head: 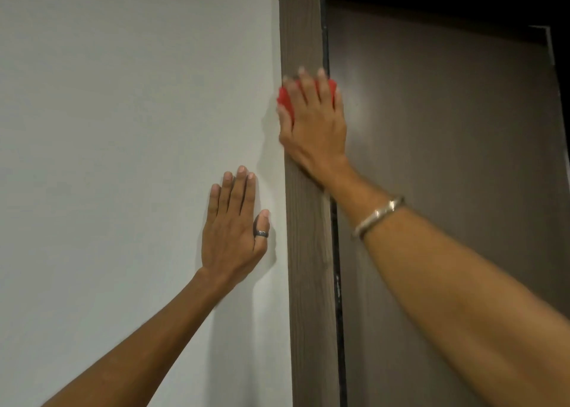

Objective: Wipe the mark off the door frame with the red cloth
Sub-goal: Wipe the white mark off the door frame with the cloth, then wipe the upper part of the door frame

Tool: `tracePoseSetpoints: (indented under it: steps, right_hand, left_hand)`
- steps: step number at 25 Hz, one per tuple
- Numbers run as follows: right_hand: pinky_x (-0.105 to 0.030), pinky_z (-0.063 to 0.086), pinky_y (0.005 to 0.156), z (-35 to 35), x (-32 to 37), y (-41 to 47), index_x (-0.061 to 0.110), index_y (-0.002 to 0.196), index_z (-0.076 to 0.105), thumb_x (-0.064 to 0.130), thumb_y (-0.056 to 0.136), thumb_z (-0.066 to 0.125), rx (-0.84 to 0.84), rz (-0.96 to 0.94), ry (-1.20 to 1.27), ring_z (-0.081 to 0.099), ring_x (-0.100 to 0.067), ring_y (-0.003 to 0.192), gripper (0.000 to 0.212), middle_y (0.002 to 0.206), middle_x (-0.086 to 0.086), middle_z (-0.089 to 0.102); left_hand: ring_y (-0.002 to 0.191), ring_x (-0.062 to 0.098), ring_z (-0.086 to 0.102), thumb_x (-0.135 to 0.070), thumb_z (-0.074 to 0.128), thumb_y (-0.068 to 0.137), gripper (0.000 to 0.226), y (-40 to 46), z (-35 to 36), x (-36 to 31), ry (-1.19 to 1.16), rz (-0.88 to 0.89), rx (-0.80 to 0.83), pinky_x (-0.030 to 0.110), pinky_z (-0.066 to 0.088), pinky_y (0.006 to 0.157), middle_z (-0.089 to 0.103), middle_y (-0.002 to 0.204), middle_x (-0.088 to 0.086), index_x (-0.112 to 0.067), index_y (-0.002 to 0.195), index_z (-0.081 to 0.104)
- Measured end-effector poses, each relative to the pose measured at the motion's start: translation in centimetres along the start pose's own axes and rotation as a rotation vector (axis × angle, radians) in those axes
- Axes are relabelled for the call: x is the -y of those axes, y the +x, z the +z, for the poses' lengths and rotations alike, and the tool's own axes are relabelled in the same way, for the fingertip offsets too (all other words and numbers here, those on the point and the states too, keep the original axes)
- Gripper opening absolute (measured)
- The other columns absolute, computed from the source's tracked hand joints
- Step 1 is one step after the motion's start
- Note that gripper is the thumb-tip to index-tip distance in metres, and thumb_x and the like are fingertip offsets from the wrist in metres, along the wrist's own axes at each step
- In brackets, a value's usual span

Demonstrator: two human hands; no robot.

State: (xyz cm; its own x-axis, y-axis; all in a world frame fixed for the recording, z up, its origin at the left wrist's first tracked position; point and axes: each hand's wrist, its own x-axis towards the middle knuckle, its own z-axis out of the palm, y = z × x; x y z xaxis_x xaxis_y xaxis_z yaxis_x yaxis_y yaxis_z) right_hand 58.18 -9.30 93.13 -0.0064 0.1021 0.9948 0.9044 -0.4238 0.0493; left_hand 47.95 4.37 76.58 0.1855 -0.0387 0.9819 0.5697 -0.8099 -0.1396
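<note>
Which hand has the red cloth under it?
The right hand, with the bracelet, presses the cloth on the door frame. The left hand, wearing a ring, lies flat on the wall.

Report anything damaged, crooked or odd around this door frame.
Nothing stands out. The door frame runs straight and looks intact; the right hand presses the red cloth flat on it, hiding any mark. The left hand rests open on the white wall.

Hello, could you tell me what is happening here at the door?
A person is cleaning the brown door frame. The right hand presses a red cloth flat against the frame, fingers spread over it. The left hand, wearing a ring, rests open on the white wall beside the frame. Any mark is hidden under the cloth.
</note>
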Motion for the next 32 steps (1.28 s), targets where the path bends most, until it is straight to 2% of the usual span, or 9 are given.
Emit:
tracePoseSetpoints:
  steps: [5,12,18,23,25,26,28,30,32]
  right_hand:
    - [-0.053,0.016,0.131,0.1,0.6,2.6,0.026,0.161,0.031,0.051,0.106,0.029,-0.038,0.069,-0.017,0.018,-0.032,0.161,0.06,0.171,-0.003,0.028]
    - [-0.057,0.016,0.131,2.2,1.9,-19.2,0.022,0.162,0.032,0.047,0.104,0.044,-0.004,0.091,0.024,0.018,-0.034,0.161,0.064,0.172,-0.007,0.026]
    - [-0.061,0.019,0.129,1.6,2.9,-36.0,0.02,0.163,0.029,0.035,0.105,0.046,0.221,0.117,0.044,0.005,-0.031,0.161,0.062,0.173,-0.006,0.019]
    - [-0.063,0.03,0.124,-2.0,4.2,-47.2,0.009,0.16,0.034,0.005,0.09,0.063,0.572,0.138,0.048,0.021,-0.04,0.157,0.076,0.169,-0.012,0.029]
    - [-0.055,0.02,0.13,-4.4,5.4,-51.9,0.01,0.163,0.023,0.003,0.096,0.059,0.75,0.339,0.219,0.005,-0.033,0.161,0.077,0.173,-0.006,0.011]
    - [-0.05,0.019,0.131,-5.6,6.2,-53.9,0.013,0.164,0.018,0.004,0.1,0.055,0.806,0.549,0.38,0.003,-0.029,0.162,0.074,0.174,-0.004,0.006]
    - [-0.046,0.037,0.123,-7.7,8.1,-57.3,0.018,0.162,0.029,0.008,0.103,0.054,0.766,1.126,0.768,0.029,-0.032,0.157,0.065,0.172,-0.007,0.025]
    - [-0.044,0.055,0.102,-9.3,10.5,-59.2,0.025,0.145,0.053,0.013,0.103,0.056,0.608,1.707,1.165,0.058,-0.032,0.13,0.044,0.149,-0.012,0.055]
    - [-0.042,0.062,0.083,-10.1,13.9,-60.7,0.02,0.128,0.063,0.016,0.1,0.056,0.489,2.053,1.418,0.071,-0.029,0.105,0.029,0.122,-0.015,0.07]
  left_hand:
    - [0.163,0.027,0.003,-0.044,0.028,0.105,0.072,-0.5,0.1,0.3,-0.003,0.008,-0.006,0.048,0.007,0.133,0.007,0.175,0.01,-0.008,0.165,0.013]
    - [0.162,0.033,0.01,-0.042,0.033,0.106,0.071,-5.9,0.7,-0.9,0.023,0.066,0.067,0.052,0.012,0.131,0.012,0.174,0.015,-0.006,0.164,0.015]
    - [0.159,0.029,0.007,-0.04,0.038,0.106,0.071,-17.6,0.1,-2.7,0.012,0.087,0.279,0.048,0.009,0.13,0.014,0.172,0.017,-0.004,0.163,0.017]
    - [0.161,0.03,0.005,-0.03,0.044,0.104,0.071,-24.9,-3.5,-5.6,-0.12,-0.036,0.528,0.042,-0.001,0.131,0.012,0.173,0.017,-0.002,0.163,0.018]
    - [0.162,0.027,0.001,-0.029,0.045,0.103,0.07,-29.0,-6.2,-7.3,-0.23,-0.142,0.624,0.041,-0.002,0.132,0.011,0.174,0.014,-0.004,0.163,0.019]
    - [0.162,0.026,0.001,-0.029,0.045,0.103,0.069,-31.6,-7.6,-8.1,-0.319,-0.231,0.657,0.041,0.001,0.133,0.013,0.174,0.012,-0.005,0.163,0.022]
    - [0.163,0.022,0.007,-0.031,0.046,0.102,0.063,-37.6,-11.1,-9.3,-0.477,-0.461,0.722,0.038,0.009,0.132,0.019,0.174,0.007,-0.01,0.16,0.033]
    - [0.16,0.019,0.02,-0.035,0.044,0.104,0.055,-42.6,-15.0,-10.3,-0.615,-0.728,0.812,0.034,0.021,0.126,0.027,0.171,0.002,-0.019,0.156,0.04]
    - [0.147,0.018,0.043,-0.041,0.043,0.108,0.044,-45.6,-18.0,-10.2,-0.776,-1.202,0.928,0.034,0.037,0.118,0.044,0.162,0.003,-0.026,0.149,0.044]
